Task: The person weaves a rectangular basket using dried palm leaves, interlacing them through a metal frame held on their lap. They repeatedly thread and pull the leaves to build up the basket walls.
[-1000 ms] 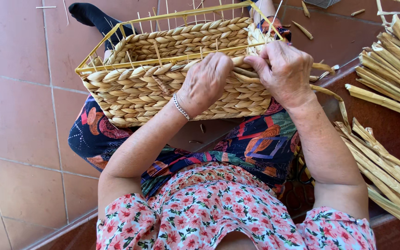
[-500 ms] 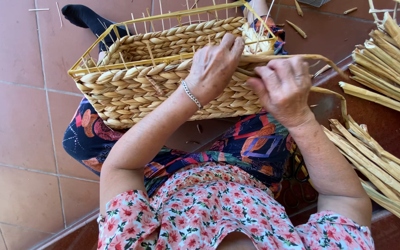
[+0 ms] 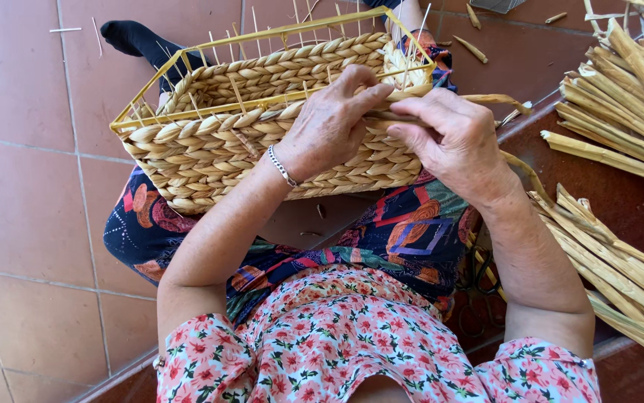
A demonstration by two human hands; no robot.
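Reddish-brown floor tiles lie under us as we sit with a half-woven basket resting on our lap. Our left hand presses on the basket's near wall, its fingers curled over the top row of weave and pinching a flat straw strand at the rim. Our right hand sits just beside it, thumb and fingertips closed on the same strand where it crosses the basket's right end. A silver bracelet circles our left wrist. The basket is rectangular, built of thick braided straw on a yellow wire frame, with thin upright stakes sticking up above the woven rows. It is tilted with its opening facing away from us, against a dark patterned skirt. Below that shows a pink floral blouse. Loose bundles of dried straw lie to our right on a brown step, near the basket but apart from it
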